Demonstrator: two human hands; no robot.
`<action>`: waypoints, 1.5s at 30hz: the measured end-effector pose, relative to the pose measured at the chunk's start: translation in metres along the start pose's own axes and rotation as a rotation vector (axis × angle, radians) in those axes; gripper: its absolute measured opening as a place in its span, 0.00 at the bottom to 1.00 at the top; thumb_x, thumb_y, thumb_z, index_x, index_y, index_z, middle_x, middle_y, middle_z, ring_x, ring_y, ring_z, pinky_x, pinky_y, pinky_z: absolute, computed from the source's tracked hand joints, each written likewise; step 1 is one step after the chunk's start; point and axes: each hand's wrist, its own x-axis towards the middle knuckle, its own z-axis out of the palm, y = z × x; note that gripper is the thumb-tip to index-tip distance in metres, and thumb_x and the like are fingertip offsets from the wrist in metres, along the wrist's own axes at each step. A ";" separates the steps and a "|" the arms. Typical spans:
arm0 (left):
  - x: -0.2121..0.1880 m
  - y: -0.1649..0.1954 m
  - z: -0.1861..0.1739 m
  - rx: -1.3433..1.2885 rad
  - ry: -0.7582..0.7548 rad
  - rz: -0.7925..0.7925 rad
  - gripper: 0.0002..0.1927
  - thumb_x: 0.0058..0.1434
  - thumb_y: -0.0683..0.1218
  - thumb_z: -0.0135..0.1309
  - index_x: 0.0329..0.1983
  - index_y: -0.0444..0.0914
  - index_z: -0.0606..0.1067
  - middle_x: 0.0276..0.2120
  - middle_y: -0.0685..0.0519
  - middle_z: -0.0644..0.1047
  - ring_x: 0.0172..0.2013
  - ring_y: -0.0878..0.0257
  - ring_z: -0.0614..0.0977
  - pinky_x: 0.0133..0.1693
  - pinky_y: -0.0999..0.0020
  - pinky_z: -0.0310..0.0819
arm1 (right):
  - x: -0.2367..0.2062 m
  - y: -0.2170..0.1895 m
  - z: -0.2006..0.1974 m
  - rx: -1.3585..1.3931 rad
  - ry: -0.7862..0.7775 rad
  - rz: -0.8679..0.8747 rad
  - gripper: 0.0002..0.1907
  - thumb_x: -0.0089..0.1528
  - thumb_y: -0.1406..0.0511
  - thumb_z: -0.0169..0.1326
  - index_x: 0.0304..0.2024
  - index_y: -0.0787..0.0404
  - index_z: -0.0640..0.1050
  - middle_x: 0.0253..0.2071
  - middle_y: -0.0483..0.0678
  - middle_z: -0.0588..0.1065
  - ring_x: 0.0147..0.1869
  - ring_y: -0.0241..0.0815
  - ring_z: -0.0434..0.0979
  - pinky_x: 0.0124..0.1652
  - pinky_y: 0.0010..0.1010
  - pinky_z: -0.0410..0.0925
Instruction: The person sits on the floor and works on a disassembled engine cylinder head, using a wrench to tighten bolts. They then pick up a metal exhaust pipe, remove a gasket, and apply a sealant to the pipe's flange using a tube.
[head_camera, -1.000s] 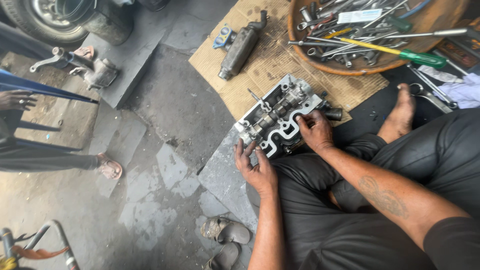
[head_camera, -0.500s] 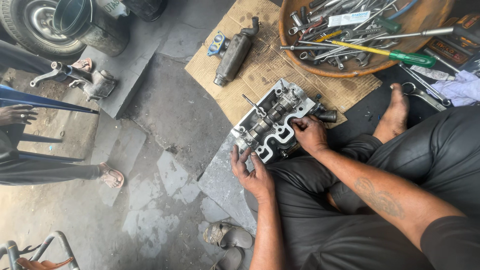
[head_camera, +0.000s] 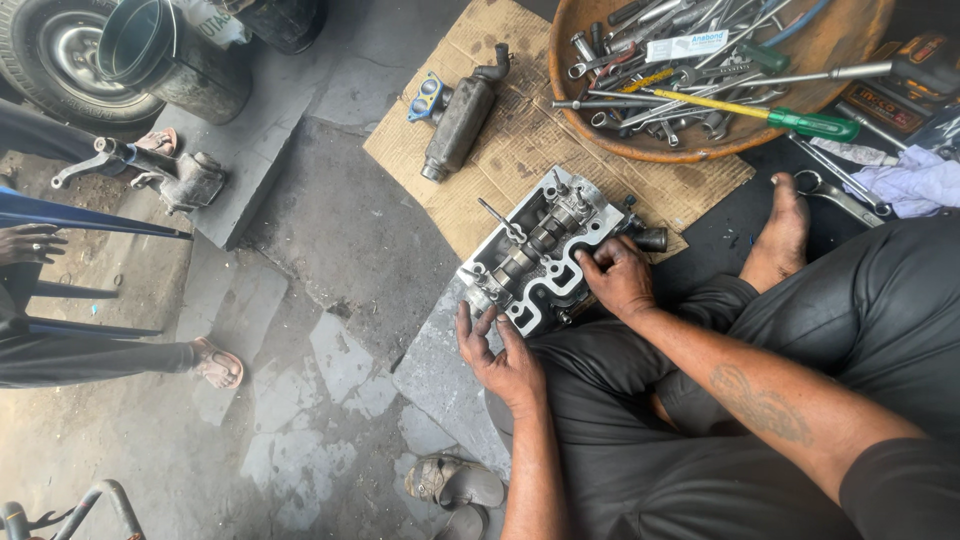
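A grey metal cylinder head with a camshaft along its middle lies on a stone slab in front of my crossed legs. My right hand rests on its right side, fingers curled over the edge and gripping it. At the head's near left corner, my left hand lies with fingers spread, fingertips touching the casting. Neither hand holds a tool.
A round wooden tray full of wrenches, sockets and a green-handled screwdriver sits at the top right. A dark cylindrical part lies on cardboard. A bucket, a tyre, another person's foot and a sandal are around.
The view has drifted slightly. My right hand has slid a little along the cylinder head's right side; my left hand stays at the near corner.
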 end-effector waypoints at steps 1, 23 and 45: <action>0.000 0.001 0.000 -0.034 0.000 -0.021 0.21 0.67 0.36 0.52 0.64 0.33 0.68 0.69 0.44 0.65 0.55 0.61 0.80 0.52 0.69 0.78 | 0.000 0.000 0.000 0.067 -0.016 0.013 0.16 0.62 0.57 0.64 0.29 0.61 0.77 0.31 0.45 0.74 0.37 0.43 0.78 0.41 0.36 0.72; 0.001 0.003 -0.001 -0.039 0.004 -0.027 0.20 0.68 0.36 0.51 0.63 0.31 0.69 0.70 0.44 0.64 0.55 0.61 0.80 0.49 0.72 0.80 | -0.003 0.011 0.004 0.075 0.007 -0.129 0.10 0.57 0.64 0.64 0.39 0.59 0.80 0.37 0.48 0.72 0.36 0.44 0.77 0.38 0.36 0.72; 0.000 -0.006 -0.004 0.063 0.013 0.039 0.19 0.69 0.35 0.52 0.63 0.31 0.70 0.70 0.45 0.67 0.55 0.60 0.80 0.52 0.71 0.77 | 0.006 0.009 0.021 -0.031 -0.037 0.194 0.16 0.56 0.53 0.68 0.33 0.57 0.84 0.35 0.48 0.80 0.39 0.49 0.80 0.40 0.40 0.71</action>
